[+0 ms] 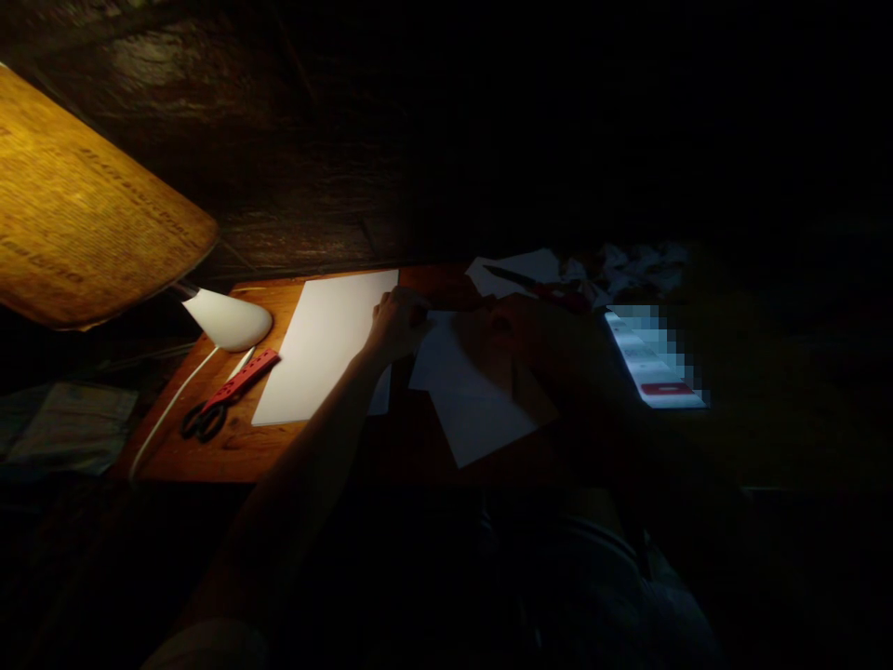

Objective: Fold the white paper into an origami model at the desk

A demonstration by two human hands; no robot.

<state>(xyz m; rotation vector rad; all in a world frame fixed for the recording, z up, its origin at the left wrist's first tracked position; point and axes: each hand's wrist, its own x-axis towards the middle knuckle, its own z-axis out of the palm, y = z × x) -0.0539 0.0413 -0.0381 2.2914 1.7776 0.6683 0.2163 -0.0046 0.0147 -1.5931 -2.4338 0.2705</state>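
Observation:
My left hand [396,321] is over the middle of a small wooden table [230,451], with its fingers curled at the right edge of a large white sheet [327,344]. A thin dark thing runs from that hand toward the right; I cannot make out what it is. In deep shadow, my right hand [516,328] rests on a smaller white paper [481,414] that lies tilted near the front edge. Its fingers are too dark to read.
A white lamp [229,318] with a white cord lights the table's left end. Black-handled scissors in a red sheath [224,395] lie beside it. A lit phone [652,363] lies at the right. Red-handled scissors [537,287] rest on papers behind. A newspaper [76,214] hangs at upper left.

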